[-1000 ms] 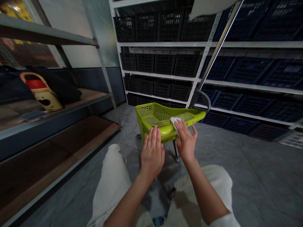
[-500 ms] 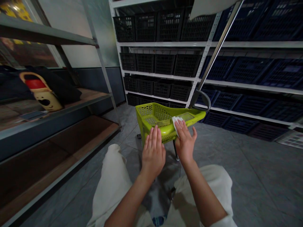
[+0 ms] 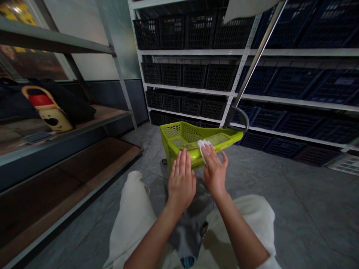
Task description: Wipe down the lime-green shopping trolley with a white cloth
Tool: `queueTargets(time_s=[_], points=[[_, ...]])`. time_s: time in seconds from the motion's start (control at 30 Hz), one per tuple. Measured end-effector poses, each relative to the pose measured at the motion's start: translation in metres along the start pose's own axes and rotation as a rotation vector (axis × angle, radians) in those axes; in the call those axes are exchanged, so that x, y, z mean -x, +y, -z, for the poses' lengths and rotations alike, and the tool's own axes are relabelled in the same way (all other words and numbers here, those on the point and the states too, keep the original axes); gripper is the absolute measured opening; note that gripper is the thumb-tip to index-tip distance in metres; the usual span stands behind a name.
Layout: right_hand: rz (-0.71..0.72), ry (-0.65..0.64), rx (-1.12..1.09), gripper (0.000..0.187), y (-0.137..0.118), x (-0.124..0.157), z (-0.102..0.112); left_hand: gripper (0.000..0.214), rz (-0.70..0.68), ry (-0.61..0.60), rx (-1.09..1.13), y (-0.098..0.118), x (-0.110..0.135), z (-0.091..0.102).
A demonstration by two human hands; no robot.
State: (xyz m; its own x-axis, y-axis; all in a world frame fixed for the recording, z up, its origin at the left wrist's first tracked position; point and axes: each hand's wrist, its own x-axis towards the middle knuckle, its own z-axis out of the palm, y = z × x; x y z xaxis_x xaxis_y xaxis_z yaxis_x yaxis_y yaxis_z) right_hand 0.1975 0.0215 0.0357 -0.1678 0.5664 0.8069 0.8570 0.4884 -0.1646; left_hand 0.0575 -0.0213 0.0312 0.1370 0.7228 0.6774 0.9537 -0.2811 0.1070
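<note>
Fingers (image 3: 211,158) of right hand (image 3: 214,174), on white cloth (image 3: 202,147), against lime-green basket (image 3: 179,135)

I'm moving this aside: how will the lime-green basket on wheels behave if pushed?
The lime-green plastic basket looks light and fairly stiff, judging by its thin mesh walls. The caster beneath suggests it would roll easily. The tall metal handle may make it tip if shoved high.

Your view is dim and underexposed, and the pale wall (image 3: 81,45) at upper left is its brightest patch. The navy crates (image 3: 331,89) sink into murk, and shadows on the floor tiles (image 3: 280,179) stay soft. The lime-green basket (image 3: 193,144) looks sharp, without heavy glare, while wide-angle distortion slants the steel shelving (image 3: 244,74) toward the edges.
</note>
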Motion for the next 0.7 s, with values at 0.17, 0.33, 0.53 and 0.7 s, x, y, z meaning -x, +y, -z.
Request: queueTargets(time_s=[0.17, 0.33, 0.53, 0.7], points=[[0.177, -0.152, -0.101, 0.071, -0.013, 0.003, 0.008, 0.072, -0.007, 0.014, -0.007, -0.001, 0.000, -0.002], [-0.025, 0.020, 0.011, 0.073, 0.014, -0.001, 0.001, 0.068, -0.010, -0.012, -0.033, -0.003, 0.001, 0.001], [0.119, -0.102, -0.088, 0.067, -0.019, 0.001, 0.006, 0.069, 0.003, -0.004, -0.033, 0.001, 0.001, -0.004], [0.077, -0.091, -0.052, 0.069, -0.001, 0.001, 0.006, 0.070, -0.012, -0.009, -0.037, -0.003, 0.001, -0.001]])
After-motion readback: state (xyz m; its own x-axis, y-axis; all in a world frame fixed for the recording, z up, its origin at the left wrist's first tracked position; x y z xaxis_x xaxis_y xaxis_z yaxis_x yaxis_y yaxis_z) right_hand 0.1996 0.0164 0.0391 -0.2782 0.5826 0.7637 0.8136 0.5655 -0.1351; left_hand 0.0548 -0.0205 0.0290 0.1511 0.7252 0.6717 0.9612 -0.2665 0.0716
